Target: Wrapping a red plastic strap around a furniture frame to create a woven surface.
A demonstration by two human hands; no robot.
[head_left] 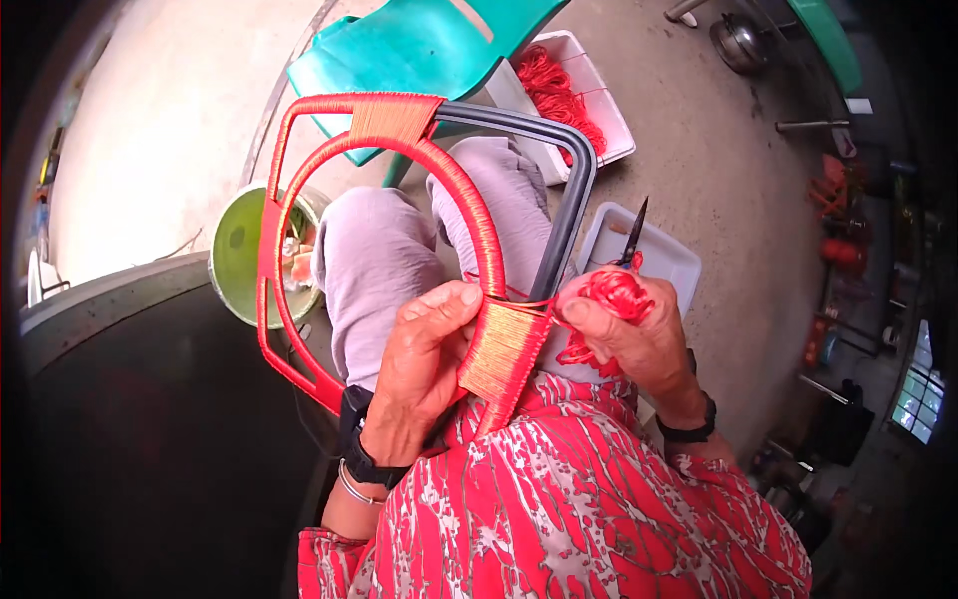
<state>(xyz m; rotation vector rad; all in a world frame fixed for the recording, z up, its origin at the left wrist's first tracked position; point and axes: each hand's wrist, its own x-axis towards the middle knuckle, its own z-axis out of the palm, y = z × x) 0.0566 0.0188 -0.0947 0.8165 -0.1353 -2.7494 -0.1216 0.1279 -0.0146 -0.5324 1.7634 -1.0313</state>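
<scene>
A rounded square frame with a ring inside it rests across my lap. Red cord wraps the ring and most of the outer frame; the dark grey tube at the upper right is bare. My left hand grips the ring beside a broad wrapped band, thumb on top. Just right of that band, my right hand is closed around a bundle of red cord, with a strand running to the band. A dark pointed tool sticks up beside the bundle; whether the hand holds it, I cannot tell.
A white tray lies beyond my right hand. Farther off, a white box holds red cord, next to a green plastic chair. A green bucket with scraps stands at the left. A metal pot sits at the far right.
</scene>
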